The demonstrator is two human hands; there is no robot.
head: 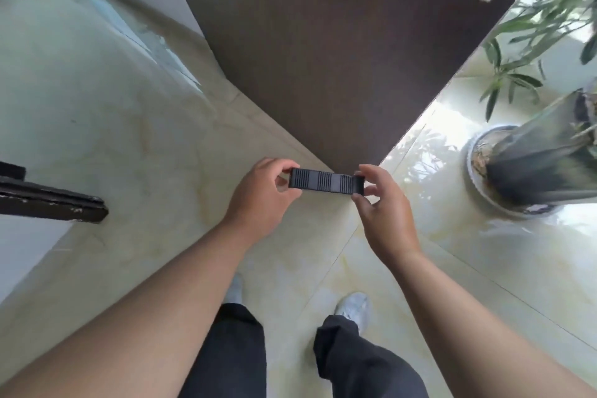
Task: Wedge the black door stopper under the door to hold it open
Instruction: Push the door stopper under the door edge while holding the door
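Both hands hold the black door stopper level in the air by its ends — the left hand pinching one end, the right hand the other. Behind it stands the dark brown door, its lower corner just past the stopper. A potted plant sits on the glossy floor at right

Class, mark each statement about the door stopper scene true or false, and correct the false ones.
1. Both hands hold the black door stopper. True.
2. The stopper is already wedged under the door. False: it is held in the air, in front of the door's bottom corner.
3. A potted plant stands right of the door. True.
4. The left hand hangs empty. False: its grip is on the stopper's left end, and the right hand holds the other end.
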